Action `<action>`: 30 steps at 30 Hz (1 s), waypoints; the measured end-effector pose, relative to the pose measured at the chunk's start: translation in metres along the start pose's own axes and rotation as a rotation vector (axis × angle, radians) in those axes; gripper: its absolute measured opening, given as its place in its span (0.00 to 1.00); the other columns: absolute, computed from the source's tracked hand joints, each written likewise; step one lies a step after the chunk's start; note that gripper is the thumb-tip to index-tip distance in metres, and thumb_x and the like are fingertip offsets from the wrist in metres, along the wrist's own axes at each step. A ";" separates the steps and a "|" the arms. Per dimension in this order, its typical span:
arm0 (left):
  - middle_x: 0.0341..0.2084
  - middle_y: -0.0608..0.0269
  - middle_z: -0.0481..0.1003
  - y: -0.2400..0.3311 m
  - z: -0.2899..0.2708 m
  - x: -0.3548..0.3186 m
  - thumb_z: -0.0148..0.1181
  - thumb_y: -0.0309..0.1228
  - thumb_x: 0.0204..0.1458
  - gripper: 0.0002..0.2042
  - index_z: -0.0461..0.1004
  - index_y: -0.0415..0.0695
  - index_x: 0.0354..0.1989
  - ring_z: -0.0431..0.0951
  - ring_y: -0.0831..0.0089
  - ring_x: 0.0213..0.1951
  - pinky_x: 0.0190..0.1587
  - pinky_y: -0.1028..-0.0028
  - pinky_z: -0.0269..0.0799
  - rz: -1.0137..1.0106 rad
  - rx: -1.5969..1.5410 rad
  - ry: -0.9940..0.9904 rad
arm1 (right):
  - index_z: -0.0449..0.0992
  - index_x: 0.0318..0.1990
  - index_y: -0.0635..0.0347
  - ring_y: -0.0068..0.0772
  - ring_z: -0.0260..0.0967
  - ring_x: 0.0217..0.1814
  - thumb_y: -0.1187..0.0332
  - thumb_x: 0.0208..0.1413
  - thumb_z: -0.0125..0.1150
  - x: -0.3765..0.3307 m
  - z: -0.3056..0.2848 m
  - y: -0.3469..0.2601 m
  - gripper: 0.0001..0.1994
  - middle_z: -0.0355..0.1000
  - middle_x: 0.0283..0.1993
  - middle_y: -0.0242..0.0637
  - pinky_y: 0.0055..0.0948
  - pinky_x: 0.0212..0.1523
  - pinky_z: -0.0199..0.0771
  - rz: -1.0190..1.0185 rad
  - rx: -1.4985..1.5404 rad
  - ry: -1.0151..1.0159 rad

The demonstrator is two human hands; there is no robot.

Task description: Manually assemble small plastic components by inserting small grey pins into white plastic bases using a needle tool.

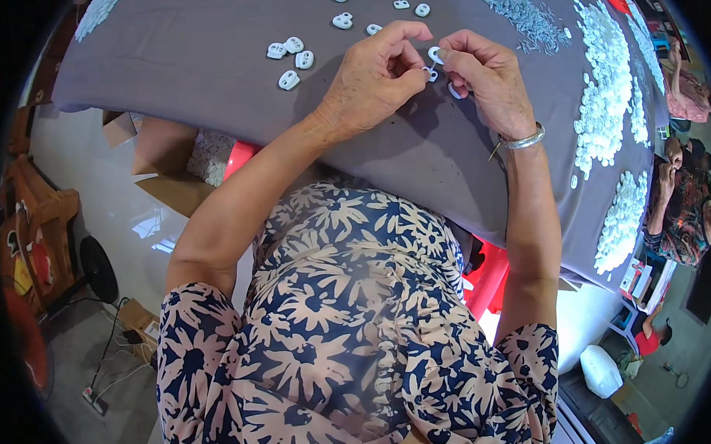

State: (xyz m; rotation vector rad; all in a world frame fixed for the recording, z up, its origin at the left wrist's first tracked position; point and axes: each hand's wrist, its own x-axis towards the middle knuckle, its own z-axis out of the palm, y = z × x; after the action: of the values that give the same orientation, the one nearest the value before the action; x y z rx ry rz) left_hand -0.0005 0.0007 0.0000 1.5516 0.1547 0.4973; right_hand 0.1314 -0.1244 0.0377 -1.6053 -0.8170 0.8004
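Observation:
My left hand (380, 79) is closed, with thumb and fingers pinching a small white cord lock part (432, 75). Close beside it, my right hand (483, 73) grips another white oval cord lock part (436, 55) between thumb and forefinger. A thin pale piece, too small to name, shows between the two parts. Under the curled fingers of the right hand is one more white oval piece (454, 91). Several white two-holed cord locks (289, 80) lie loose on the grey cloth to the left of and beyond my hands.
A heap of small grey springs (527, 20) lies beyond my right hand. White oval parts (601, 80) form long piles along the right side of the cloth-covered table (170, 56). An open cardboard box (165, 146) stands below the left edge. Other people sit at far right.

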 end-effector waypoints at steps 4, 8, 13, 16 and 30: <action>0.22 0.71 0.70 0.001 0.001 0.001 0.57 0.21 0.49 0.17 0.68 0.41 0.49 0.69 0.84 0.25 0.29 0.82 0.67 0.006 -0.004 -0.008 | 0.76 0.34 0.62 0.11 0.57 0.22 0.68 0.55 0.59 0.001 -0.004 0.002 0.06 0.64 0.23 0.22 0.14 0.22 0.56 -0.021 -0.025 -0.031; 0.23 0.71 0.70 0.000 -0.001 -0.001 0.57 0.21 0.49 0.17 0.67 0.40 0.49 0.69 0.84 0.25 0.29 0.81 0.67 0.001 0.000 -0.013 | 0.76 0.34 0.62 0.11 0.57 0.22 0.68 0.55 0.59 0.000 0.000 0.000 0.06 0.64 0.23 0.22 0.14 0.22 0.56 -0.012 -0.036 -0.031; 0.23 0.71 0.70 0.003 0.000 -0.001 0.56 0.21 0.49 0.17 0.68 0.40 0.49 0.69 0.84 0.25 0.29 0.81 0.67 -0.014 0.013 -0.011 | 0.75 0.34 0.63 0.11 0.57 0.22 0.68 0.55 0.58 -0.001 -0.002 -0.002 0.07 0.65 0.23 0.22 0.14 0.23 0.56 -0.013 -0.067 -0.041; 0.23 0.70 0.70 -0.001 -0.001 -0.001 0.57 0.22 0.49 0.17 0.68 0.40 0.49 0.69 0.84 0.25 0.29 0.81 0.67 0.001 0.007 -0.011 | 0.75 0.34 0.63 0.10 0.57 0.23 0.69 0.55 0.58 0.000 -0.003 -0.001 0.06 0.65 0.24 0.22 0.13 0.23 0.56 -0.032 -0.096 -0.067; 0.23 0.70 0.70 0.003 0.000 -0.001 0.57 0.23 0.50 0.17 0.68 0.39 0.49 0.69 0.84 0.25 0.29 0.81 0.68 -0.016 0.021 -0.007 | 0.76 0.38 0.62 0.09 0.57 0.24 0.69 0.56 0.56 0.000 -0.006 0.003 0.07 0.68 0.27 0.21 0.13 0.23 0.57 -0.134 -0.316 -0.130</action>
State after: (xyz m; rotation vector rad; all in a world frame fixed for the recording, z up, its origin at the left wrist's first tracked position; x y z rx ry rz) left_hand -0.0022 -0.0002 0.0022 1.5710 0.1677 0.4791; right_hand 0.1362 -0.1280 0.0357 -1.7649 -1.1790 0.7100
